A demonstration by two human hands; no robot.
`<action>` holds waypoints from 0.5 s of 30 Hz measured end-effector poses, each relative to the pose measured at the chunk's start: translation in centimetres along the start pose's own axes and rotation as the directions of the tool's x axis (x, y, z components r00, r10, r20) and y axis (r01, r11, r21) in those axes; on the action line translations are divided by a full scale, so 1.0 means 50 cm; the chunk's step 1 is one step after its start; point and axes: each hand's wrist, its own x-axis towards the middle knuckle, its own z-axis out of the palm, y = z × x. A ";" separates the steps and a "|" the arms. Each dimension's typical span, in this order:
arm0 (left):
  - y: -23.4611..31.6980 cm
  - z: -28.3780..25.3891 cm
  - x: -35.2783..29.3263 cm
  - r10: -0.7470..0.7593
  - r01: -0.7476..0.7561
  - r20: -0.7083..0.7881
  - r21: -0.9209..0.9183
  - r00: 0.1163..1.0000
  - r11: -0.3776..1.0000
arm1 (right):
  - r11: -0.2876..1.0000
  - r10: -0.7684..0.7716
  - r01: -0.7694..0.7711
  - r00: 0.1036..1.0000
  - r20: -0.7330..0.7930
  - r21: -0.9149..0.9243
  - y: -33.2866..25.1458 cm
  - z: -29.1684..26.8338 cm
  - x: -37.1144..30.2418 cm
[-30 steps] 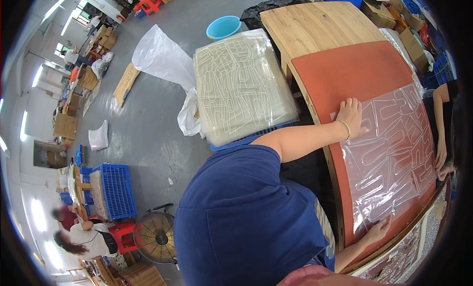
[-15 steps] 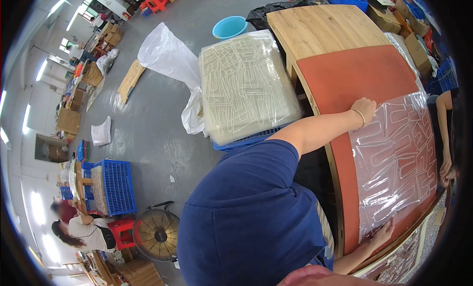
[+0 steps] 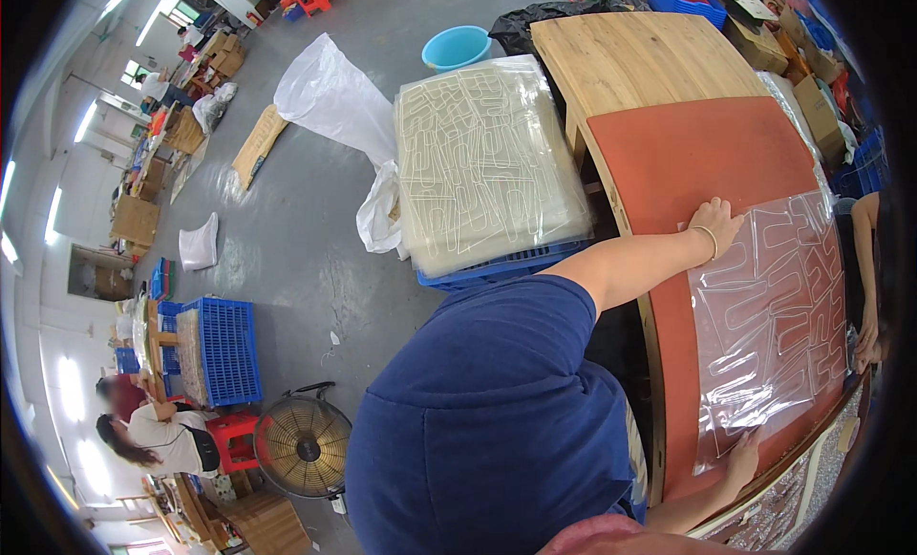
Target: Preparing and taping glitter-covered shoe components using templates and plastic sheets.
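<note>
A clear plastic sheet (image 3: 769,311) with raised, looping outlines lies over a red-brown mat (image 3: 697,149) on a wooden table. My left hand (image 3: 716,228), with a bracelet at the wrist, is at the sheet's far left corner, its fingers bent and closed at the edge. At the near edge, my right hand (image 3: 742,458) has its fingertips closed on the sheet's border; glare partly hides them. Left of the table, a tall stack of similar clear sheets (image 3: 492,163) rests on a blue crate (image 3: 521,262).
Bare wooden tabletop (image 3: 650,58) extends beyond the mat. Another person's arm (image 3: 867,278) reaches in at the table's right side. A floor fan (image 3: 306,448), a blue basket crate (image 3: 227,352), a white plastic bag (image 3: 330,92) and a turquoise basin (image 3: 457,49) stand or lie on the left.
The view has shifted slightly. My left hand has moved a little to the right at the sheet's corner, and my right hand has turned slightly at the near edge. The sheet stays flat.
</note>
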 end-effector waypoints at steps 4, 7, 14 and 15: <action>0.003 0.001 -0.003 0.022 -0.020 -0.063 0.026 0.998 0.999 | 0.969 0.026 -0.054 0.993 -0.118 -0.240 -0.062 -0.080 -0.036; 0.007 -0.007 -0.008 0.010 -0.010 -0.027 -0.002 1.000 1.000 | 0.920 -0.348 0.393 0.796 -0.495 -0.015 -0.025 -0.035 0.101; 0.004 0.009 -0.007 0.004 -0.008 -0.170 -0.021 0.985 1.000 | 0.842 -0.458 0.520 0.546 -0.702 -0.144 -0.039 0.049 0.336; 0.005 0.006 -0.007 -0.006 0.003 -0.144 -0.018 0.990 1.000 | 0.836 -0.425 0.544 0.553 -0.716 -0.076 -0.041 0.058 0.330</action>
